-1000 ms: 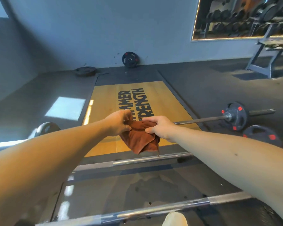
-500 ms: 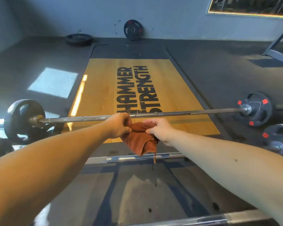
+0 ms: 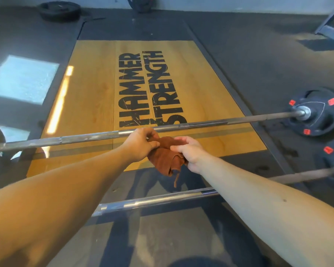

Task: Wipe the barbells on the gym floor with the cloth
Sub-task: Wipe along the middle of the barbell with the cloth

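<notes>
My left hand (image 3: pixel 141 145) and right hand (image 3: pixel 191 153) both pinch the bunched cloth (image 3: pixel 164 157) in the air between two bars (image 3: pixel 239 121). It touches neither, so wiping seemingly lies ahead.

Ahead of me a wooden platform (image 3: pixel 93 93) lettered HAMMER STRENGTH filled the middle of the frame, set in dark rubber floor (image 3: pixel 258 54), with a pale sunlight patch (image 3: pixel 21 78) at the left, a light wall (image 3: pixel 220 2) along the top edge and a grey metal frame (image 3: pixel 329 31) at upper right.
</notes>
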